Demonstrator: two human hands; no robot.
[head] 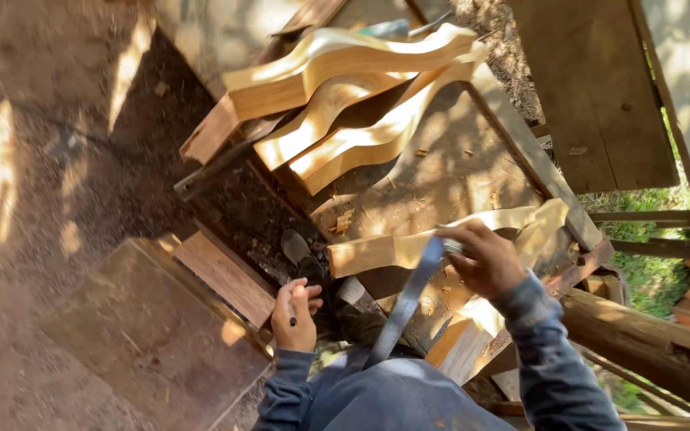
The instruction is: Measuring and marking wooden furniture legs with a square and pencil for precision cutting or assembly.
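Note:
My right hand [485, 259] grips the top end of a long flat grey metal strip [405, 303], which slants down toward my body. It holds the strip against a pale curved wooden piece [377, 251] lying across the workbench [457, 164]. My left hand [295, 313] is lower left, off the bench, curled around a thin dark pencil-like stick [291, 311]. Both arms are in blue-grey sleeves.
Three more pale curved wooden pieces [345, 80] are stacked at the far end of the bench. Brown planks [225, 275] and a flat board [153, 335] lie on the dirt at left. A shoe [297, 247] shows below the bench; a thick log [640, 335] and dark boards [592, 96] are at right.

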